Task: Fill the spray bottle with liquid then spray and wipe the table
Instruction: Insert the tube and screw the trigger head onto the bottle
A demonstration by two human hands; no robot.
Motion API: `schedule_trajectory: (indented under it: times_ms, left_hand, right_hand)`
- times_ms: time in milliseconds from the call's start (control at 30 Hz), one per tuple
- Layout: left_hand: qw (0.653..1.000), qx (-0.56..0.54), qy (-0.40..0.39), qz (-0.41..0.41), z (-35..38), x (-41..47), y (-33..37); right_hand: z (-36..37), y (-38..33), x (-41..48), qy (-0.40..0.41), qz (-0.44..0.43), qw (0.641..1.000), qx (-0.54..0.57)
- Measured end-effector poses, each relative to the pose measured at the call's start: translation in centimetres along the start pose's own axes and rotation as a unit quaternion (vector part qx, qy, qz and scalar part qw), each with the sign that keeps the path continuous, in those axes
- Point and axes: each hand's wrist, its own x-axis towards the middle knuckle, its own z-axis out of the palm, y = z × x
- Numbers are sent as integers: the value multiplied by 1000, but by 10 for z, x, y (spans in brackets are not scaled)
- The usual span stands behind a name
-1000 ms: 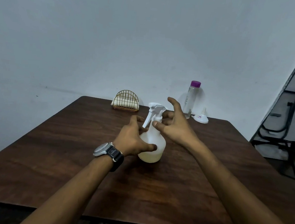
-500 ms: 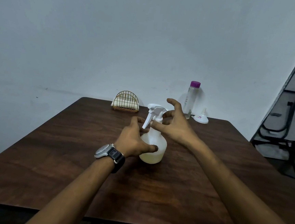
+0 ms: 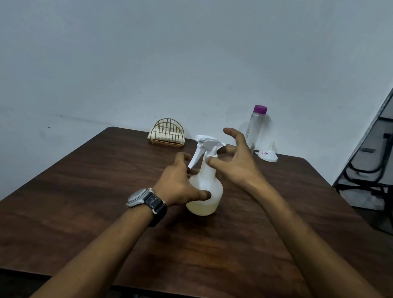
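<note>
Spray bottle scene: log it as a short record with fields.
spray bottle: white, upright on the table, spray head on
liquid: pale, fills only the bottom part
left hand: grips the bottle's round body; watch on wrist
right hand: fingers pinch the neck under the spray head
far edge: wire napkin holder, clear bottle with purple cap, white funnel

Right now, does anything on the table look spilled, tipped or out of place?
Nothing stands out: the spray bottle stands upright, held by the left hand and right hand; the table shows no spill.
</note>
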Motion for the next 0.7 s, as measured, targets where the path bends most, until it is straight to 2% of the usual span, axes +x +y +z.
schedule_trajectory:
  times_ms: [133,333,500,700]
  left_hand:
    - [1000,0,1,2,1,-2,0]
    - [1000,-10,-3,-2,1,-2,2]
    - [1000,-5,-3,-10,4,-1,2]
    - [1000,-3,-5,-8,4,-1,3]
  right_hand:
    - [7,2,-2,37,-10,999,-13]
    - [-4,1,-3,1,24,997,66]
    - [-1,1,-3,16,-11,1000,-25]
    - [1,1,3,15,-16,999,-47]
